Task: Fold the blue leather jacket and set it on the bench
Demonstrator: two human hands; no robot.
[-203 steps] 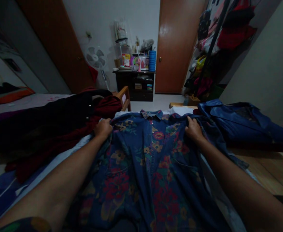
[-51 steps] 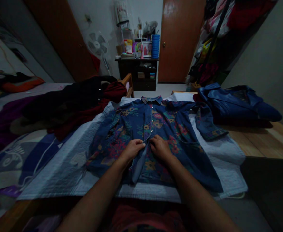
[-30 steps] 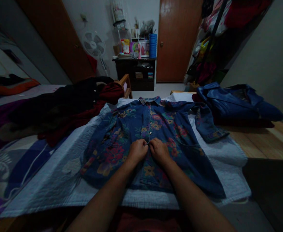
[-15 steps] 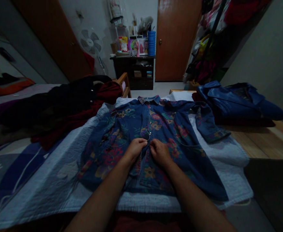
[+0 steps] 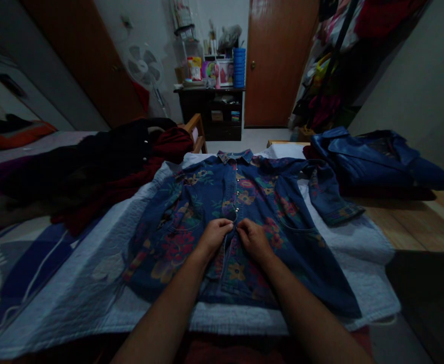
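Observation:
Spread out in front of me is a blue denim jacket (image 5: pixel 184 202) with a floral print, its collar pointing away and its front facing up. My left hand (image 5: pixel 216 236) pinches the left front edge of the jacket below the middle. Close beside it, my right hand (image 5: pixel 254 240) has its fingers closed on the opposite front edge. Several metal buttons (image 5: pixel 237 193) show along the front above my hands. The jacket's right-side sleeve (image 5: pixel 322 194) lies bent outward. What sits exactly between my fingertips is too small to make out.
Under the jacket lies a pale quilted cover (image 5: pixel 89 283). Dark and maroon clothes (image 5: pixel 93 162) are heaped at the left. A folded blue denim garment (image 5: pixel 373 156) rests on a wooden surface (image 5: pixel 427 222) at the right. A fan (image 5: pixel 144 65) and a dark cabinet (image 5: pixel 210 114) stand at the back.
Both hands stay at the jacket's front edges, with only slight finger movement. The whole view has shifted a little.

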